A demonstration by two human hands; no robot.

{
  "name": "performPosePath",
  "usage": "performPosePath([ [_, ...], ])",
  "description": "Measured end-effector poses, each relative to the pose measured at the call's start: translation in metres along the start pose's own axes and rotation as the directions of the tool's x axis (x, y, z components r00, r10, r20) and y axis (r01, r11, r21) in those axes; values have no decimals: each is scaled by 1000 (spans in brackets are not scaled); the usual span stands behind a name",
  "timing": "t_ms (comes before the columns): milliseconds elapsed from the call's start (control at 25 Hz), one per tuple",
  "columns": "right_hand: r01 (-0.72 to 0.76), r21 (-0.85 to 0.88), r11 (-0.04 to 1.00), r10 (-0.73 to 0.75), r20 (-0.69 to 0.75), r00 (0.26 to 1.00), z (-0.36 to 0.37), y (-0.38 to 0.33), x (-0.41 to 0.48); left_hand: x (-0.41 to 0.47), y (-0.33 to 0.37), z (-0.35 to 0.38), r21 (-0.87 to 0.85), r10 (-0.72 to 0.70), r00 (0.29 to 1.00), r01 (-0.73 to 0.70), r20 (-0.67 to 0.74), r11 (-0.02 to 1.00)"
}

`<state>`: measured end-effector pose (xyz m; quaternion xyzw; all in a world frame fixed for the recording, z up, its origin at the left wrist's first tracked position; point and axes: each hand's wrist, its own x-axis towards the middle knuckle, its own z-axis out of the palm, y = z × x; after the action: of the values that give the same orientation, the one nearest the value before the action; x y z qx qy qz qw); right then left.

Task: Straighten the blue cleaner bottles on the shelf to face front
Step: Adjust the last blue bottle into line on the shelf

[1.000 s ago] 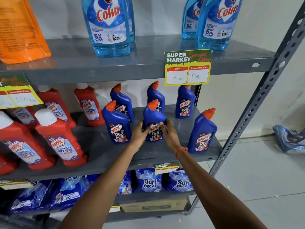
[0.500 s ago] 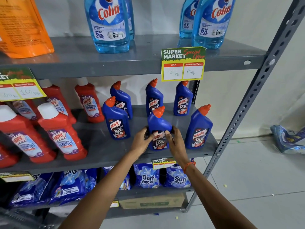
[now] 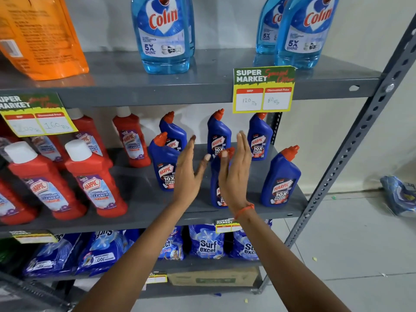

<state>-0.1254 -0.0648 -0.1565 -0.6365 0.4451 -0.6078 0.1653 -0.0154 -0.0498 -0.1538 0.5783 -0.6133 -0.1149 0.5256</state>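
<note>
Several dark blue Harpic bottles with red caps stand on the middle grey shelf (image 3: 144, 199). The front middle bottle (image 3: 215, 176) is upright near the shelf's front edge, mostly hidden behind my right hand (image 3: 234, 174). My left hand (image 3: 188, 174) is just left of it. Both hands are flat with fingers spread, palms facing each other, off the bottle. The front left bottle (image 3: 164, 167) and front right bottle (image 3: 281, 181) show their labels. Three more blue bottles stand behind: back left (image 3: 174, 134), back middle (image 3: 218, 136), back right (image 3: 258, 138).
Red Harpic bathroom cleaner bottles (image 3: 94, 183) fill the shelf's left half. Light blue Colin bottles (image 3: 164, 34) and an orange pouch (image 3: 42, 39) sit on the upper shelf. A price tag (image 3: 262, 90) hangs above. Surf Excel packs (image 3: 207, 243) lie below. A grey upright post (image 3: 351, 154) is at the right.
Both hands gripped the front middle blue bottle and drew it toward the shelf's front edge; now they have let go and opened, lifted slightly away from it.
</note>
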Motion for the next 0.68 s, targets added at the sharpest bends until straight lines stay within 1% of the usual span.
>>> performPosePath([
  [40,74,-6,997,-74,1,997,11,-12,5,7,0,-8,10,45,998,-44,-49,999],
  [120,173,23,985,-174,50,983,39,-29,10,19,-14,-26,40,53,992,-49,-116,998],
  [200,159,88,983,-171,145,974,64,-34,7,25,-34,-40,86,-6,989,19,-148,996],
  [280,94,99,991,-115,235,965,90,-28,0,26,-64,-50,107,-98,982,116,-163,987],
  [320,48,83,995,-69,272,960,102,-21,-4,27,-82,-53,76,-166,975,178,-147,981],
  [400,-84,33,996,68,331,941,123,1,-11,27,-112,-58,-30,-292,955,290,-60,956],
  [480,-217,-26,976,209,400,892,135,22,-17,27,-131,-60,-191,-415,907,420,69,887],
  [560,-313,-47,949,296,484,824,140,33,-20,24,-136,-59,-290,-445,876,482,188,827],
  [600,-336,-46,941,312,510,802,141,35,-20,24,-138,-57,-322,-442,873,487,206,812],
  [680,-342,-49,938,316,524,791,140,37,-19,23,-137,-56,-362,-450,869,495,205,790],
])
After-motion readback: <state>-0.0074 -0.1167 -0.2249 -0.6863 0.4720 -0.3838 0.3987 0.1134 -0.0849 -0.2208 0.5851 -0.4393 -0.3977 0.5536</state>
